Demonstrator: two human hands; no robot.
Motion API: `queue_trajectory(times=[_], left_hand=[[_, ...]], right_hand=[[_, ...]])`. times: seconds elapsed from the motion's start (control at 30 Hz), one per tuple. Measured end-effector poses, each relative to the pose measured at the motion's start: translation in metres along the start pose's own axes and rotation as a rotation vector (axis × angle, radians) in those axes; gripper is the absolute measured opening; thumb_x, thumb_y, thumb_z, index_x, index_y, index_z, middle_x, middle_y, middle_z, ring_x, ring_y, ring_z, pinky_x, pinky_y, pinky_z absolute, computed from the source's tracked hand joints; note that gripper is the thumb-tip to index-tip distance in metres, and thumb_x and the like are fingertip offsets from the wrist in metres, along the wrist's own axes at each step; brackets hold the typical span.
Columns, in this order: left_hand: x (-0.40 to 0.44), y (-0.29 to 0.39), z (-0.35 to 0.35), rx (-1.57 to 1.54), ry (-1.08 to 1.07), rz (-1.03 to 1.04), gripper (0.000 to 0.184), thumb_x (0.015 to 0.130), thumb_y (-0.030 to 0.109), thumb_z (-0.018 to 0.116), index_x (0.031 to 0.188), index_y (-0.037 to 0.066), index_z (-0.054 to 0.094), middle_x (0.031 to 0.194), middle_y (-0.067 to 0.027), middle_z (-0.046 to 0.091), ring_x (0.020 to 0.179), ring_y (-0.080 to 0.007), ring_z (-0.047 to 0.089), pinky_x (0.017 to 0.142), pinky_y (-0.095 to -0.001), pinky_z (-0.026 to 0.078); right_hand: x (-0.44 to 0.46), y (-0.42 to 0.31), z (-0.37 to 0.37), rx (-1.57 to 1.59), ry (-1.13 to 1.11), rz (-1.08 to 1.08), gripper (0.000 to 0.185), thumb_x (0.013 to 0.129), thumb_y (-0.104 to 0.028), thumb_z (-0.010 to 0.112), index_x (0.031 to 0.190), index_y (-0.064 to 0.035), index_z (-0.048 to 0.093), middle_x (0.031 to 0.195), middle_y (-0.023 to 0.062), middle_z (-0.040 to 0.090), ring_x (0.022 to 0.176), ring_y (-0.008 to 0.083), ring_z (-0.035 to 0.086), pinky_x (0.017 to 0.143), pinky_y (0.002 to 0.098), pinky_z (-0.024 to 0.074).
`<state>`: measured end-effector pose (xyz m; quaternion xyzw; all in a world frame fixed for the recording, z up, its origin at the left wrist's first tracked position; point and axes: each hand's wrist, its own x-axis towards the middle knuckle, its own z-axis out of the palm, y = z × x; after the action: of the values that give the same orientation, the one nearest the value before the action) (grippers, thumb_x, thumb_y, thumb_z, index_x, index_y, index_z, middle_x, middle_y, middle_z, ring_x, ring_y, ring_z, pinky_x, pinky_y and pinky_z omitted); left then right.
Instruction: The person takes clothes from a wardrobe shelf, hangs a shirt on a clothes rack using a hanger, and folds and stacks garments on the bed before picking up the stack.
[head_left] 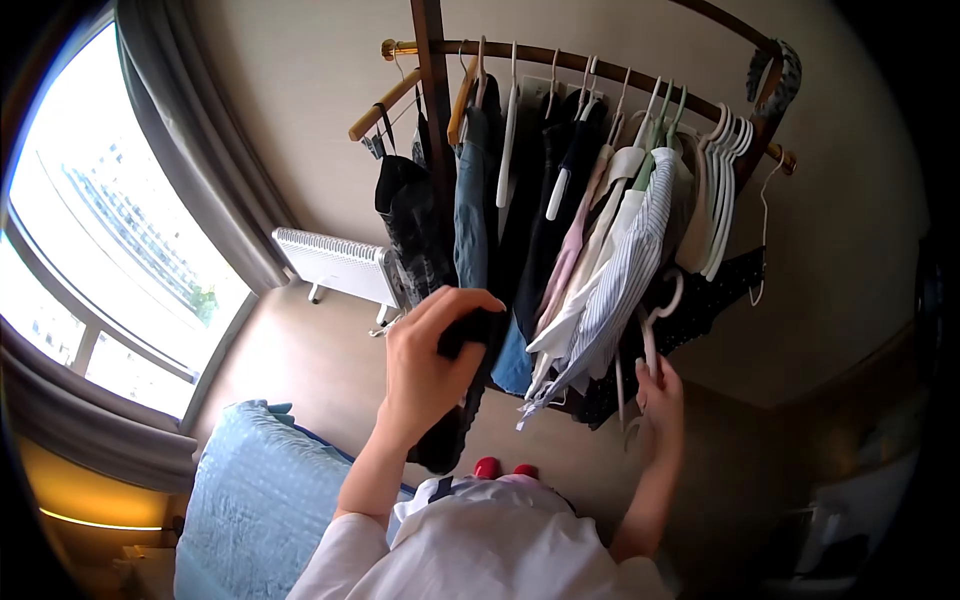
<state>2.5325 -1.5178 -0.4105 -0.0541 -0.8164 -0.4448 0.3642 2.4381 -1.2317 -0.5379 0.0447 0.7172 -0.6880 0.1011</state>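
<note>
My left hand [425, 350] is raised at the centre, its fingers wrapped round a black garment [445, 435] that hangs down in front of my forearm. To the right and lower, my right hand [660, 395] grips a pale hanger [650, 340], whose hook points up. Just beyond both hands, clothes hang on a wooden rack [600, 68]. Among them are a striped shirt [635, 250], blue denim [471, 215] and a dark dotted garment [715, 290]. Several white hangers [722, 200] without clothes are grouped at the rail's right.
A white heater [335, 265] stands by the wall behind the rack. At the lower left lies a light blue quilted cover [255, 500]. Grey curtains [200, 150] frame a bright window [110, 190]. Red shoes [487, 467] show below me on the floor.
</note>
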Motion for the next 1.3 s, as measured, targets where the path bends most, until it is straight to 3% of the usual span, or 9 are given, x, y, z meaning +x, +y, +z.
queue_trajectory(times=[0.23, 0.33, 0.4, 0.53, 0.9, 1.03, 1.13, 1.23, 1.3], left_hand=[[0.021, -0.011, -0.022, 0.174, 0.005, -0.045, 0.036, 0.056, -0.008, 0.055, 0.086, 0.006, 0.067, 0.063, -0.0039, 0.055, 0.056, -0.0101, 0.051, 0.053, -0.0223, 0.04], [0.031, -0.01, -0.018, 0.216, 0.027, 0.013, 0.038, 0.056, -0.007, 0.059, 0.089, 0.009, 0.068, 0.063, -0.004, 0.056, 0.057, -0.0104, 0.052, 0.054, -0.0226, 0.041], [0.038, -0.009, -0.014, 0.211, 0.046, 0.044, 0.039, 0.057, -0.005, 0.062, 0.092, 0.011, 0.069, 0.063, -0.0041, 0.055, 0.057, -0.0112, 0.052, 0.055, -0.0234, 0.042], [0.055, 0.0, -0.006, 0.242, 0.023, 0.113, 0.04, 0.059, -0.003, 0.065, 0.095, 0.014, 0.069, 0.062, -0.004, 0.055, 0.056, -0.0131, 0.053, 0.056, -0.0264, 0.044], [0.086, 0.008, 0.029, 0.188, -0.129, 0.189, 0.03, 0.066, 0.006, 0.066, 0.096, 0.01, 0.066, 0.057, -0.0087, 0.053, 0.051, -0.0216, 0.052, 0.053, -0.0319, 0.043], [0.086, 0.024, 0.01, 0.063, -0.079, 0.216, 0.029, 0.068, 0.004, 0.067, 0.098, 0.005, 0.065, 0.058, -0.0084, 0.055, 0.052, -0.0194, 0.052, 0.055, -0.0318, 0.044], [0.097, 0.015, -0.018, 0.095, -0.021, 0.065, 0.027, 0.072, 0.003, 0.063, 0.098, 0.003, 0.066, 0.054, -0.0008, 0.05, 0.051, -0.0062, 0.043, 0.05, -0.0231, 0.036], [0.105, -0.01, -0.025, 0.055, 0.016, -0.011, 0.025, 0.073, 0.004, 0.061, 0.097, 0.005, 0.067, 0.051, 0.0039, 0.045, 0.05, -0.0026, 0.037, 0.048, -0.0216, 0.03], [0.106, -0.009, -0.024, 0.067, 0.024, -0.027, 0.025, 0.073, 0.004, 0.061, 0.098, 0.006, 0.067, 0.05, 0.0039, 0.045, 0.05, -0.0025, 0.037, 0.047, -0.0215, 0.029]], right_hand=[[-0.112, 0.073, -0.044, 0.144, 0.183, -0.347, 0.05, 0.082, -0.012, 0.062, 0.128, 0.0011, 0.044, 0.086, -0.0001, 0.049, 0.064, 0.0052, 0.042, 0.058, 0.0195, 0.0373], [-0.121, 0.091, -0.083, 0.366, 0.065, -0.531, 0.023, 0.084, -0.019, 0.062, 0.093, -0.0028, 0.05, 0.071, 0.0025, 0.047, 0.051, 0.0085, 0.042, 0.048, 0.0215, 0.0356], [-0.118, 0.084, -0.112, 0.117, -0.017, -0.62, 0.025, 0.085, -0.023, 0.061, 0.076, -0.0074, 0.043, 0.061, 0.0017, 0.044, 0.043, 0.0085, 0.038, 0.042, 0.0206, 0.0315], [-0.102, 0.029, -0.098, -0.211, 0.273, -0.694, 0.035, 0.096, -0.019, 0.042, 0.064, -0.0059, 0.041, 0.048, 0.001, 0.037, 0.039, 0.0088, 0.034, 0.039, 0.0236, 0.0228], [-0.054, -0.149, 0.059, 0.392, -0.08, -1.475, 0.035, 0.098, -0.028, 0.038, 0.069, -0.0083, 0.04, 0.05, 0.0007, 0.036, 0.04, 0.0099, 0.035, 0.044, 0.0243, 0.0287], [-0.018, -0.111, 0.095, 0.24, -0.18, -1.3, 0.035, 0.097, -0.025, 0.046, 0.069, -0.0037, 0.046, 0.055, 0.0025, 0.046, 0.045, 0.0119, 0.046, 0.048, 0.025, 0.0358], [0.009, -0.058, 0.08, -0.217, -0.324, -0.968, 0.028, 0.094, -0.021, 0.053, 0.075, -0.0012, 0.055, 0.065, 0.0035, 0.055, 0.058, 0.0134, 0.053, 0.054, 0.0255, 0.0408], [0.004, -0.038, 0.078, -0.355, -0.457, -1.015, 0.026, 0.093, -0.028, 0.054, 0.088, -0.0031, 0.06, 0.078, 0.0038, 0.06, 0.071, 0.0134, 0.056, 0.064, 0.0265, 0.0429], [0.013, -0.015, 0.086, -0.034, -0.327, -0.938, 0.036, 0.094, -0.035, 0.05, 0.096, -0.0003, 0.058, 0.076, 0.005, 0.059, 0.072, 0.0138, 0.056, 0.07, 0.0276, 0.0426]])
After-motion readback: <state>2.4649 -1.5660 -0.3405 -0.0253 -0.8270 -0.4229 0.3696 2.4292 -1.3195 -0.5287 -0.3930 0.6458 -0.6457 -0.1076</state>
